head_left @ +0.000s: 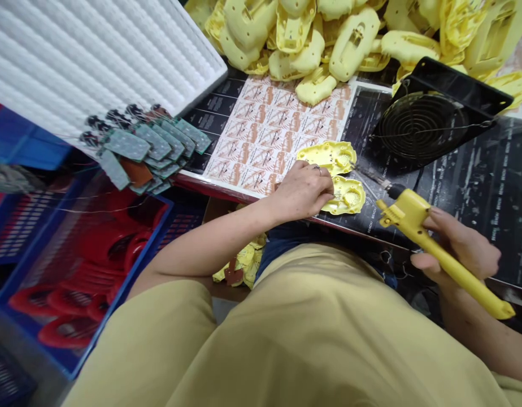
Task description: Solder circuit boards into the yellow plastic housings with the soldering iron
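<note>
My right hand (464, 249) grips a yellow soldering gun (417, 217), its thin metal tip slanting up and left toward two yellow plastic shell halves. The farther shell half (329, 155) lies open side up on the table, with the nearer shell half (349, 196) just in front of it. Over their left ends is my left hand (305, 189), a ring on one finger. Its fingers are bent and closed at the inside of the nearer shell; whatever small thing they pinch is hidden. A thin wire-like strand runs beside the soldering tip.
A black fan (430, 121) stands at the right. Yellow shells (312, 45) are heaped at the back. Green circuit boards (146, 147) with wires lie left, by white ridged foam (100, 62). Printed sheets (252, 135) cover part of the table. Below left, a blue crate (36, 254) holds red parts.
</note>
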A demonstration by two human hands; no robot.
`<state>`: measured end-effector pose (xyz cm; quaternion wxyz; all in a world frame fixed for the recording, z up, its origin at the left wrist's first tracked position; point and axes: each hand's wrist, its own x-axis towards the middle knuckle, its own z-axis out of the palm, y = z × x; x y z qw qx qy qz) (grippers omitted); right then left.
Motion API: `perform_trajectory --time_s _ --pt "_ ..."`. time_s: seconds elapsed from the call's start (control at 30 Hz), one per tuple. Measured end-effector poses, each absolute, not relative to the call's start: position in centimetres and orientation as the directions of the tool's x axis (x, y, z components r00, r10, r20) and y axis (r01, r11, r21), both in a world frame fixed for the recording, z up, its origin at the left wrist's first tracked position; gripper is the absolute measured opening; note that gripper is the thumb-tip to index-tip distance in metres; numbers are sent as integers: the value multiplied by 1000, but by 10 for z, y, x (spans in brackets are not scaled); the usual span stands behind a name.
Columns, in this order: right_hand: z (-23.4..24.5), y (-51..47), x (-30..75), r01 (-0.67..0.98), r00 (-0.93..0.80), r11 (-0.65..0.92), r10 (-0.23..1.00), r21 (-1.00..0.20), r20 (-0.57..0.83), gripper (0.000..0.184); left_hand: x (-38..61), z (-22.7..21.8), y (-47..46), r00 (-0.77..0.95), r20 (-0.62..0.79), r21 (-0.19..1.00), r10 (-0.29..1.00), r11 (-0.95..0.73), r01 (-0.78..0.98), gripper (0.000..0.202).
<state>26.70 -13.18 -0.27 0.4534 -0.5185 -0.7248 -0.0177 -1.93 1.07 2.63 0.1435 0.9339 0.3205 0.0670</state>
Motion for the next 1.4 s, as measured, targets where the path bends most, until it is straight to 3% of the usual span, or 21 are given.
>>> perform_trajectory --time_s 0.1,0.17,0.3,0.53,0.73,0.9,1.0,1.13,1.2,1.33,1.4 --pt "6 -128 261 754 -176 578 635 -311 752 50 -19 27 10 785 21 306 619 -752 584 20" --pt "15 -125 258 711 -177 621 613 -330 770 47 -18 28 10 784 12 309 620 -748 587 21" --pt "28 -120 258 554 -281 733 612 -396 739 23 -20 26 11 789 42 328 612 -755 568 21" --pt "33 -116 261 530 -356 732 650 -428 671 23 -21 24 12 796 60 317 602 -768 557 21" --pt "38 -114 270 515 -432 726 679 -456 594 12 -19 26 11 788 23 317 616 -752 578 22" --pt "35 -114 275 515 -284 721 654 -464 701 21 -18 28 11 791 4 318 611 -751 579 19" --pt "26 -119 273 617 -209 668 648 -415 732 27 -19 27 12 798 15 308 603 -762 570 20" --pt "14 -121 261 756 -110 557 626 -344 772 62 -19 25 12 806 52 280 590 -783 555 22" --pt "11 -114 248 739 -211 591 659 -324 722 53 -19 24 11 810 66 266 583 -792 549 22" --pt "4 -93 217 755 -327 607 676 -248 660 11 -21 25 8 818 109 252 564 -812 526 26" --pt "0 -87 205 741 -351 628 663 -236 661 5 -24 24 8 804 138 279 579 -801 529 25"
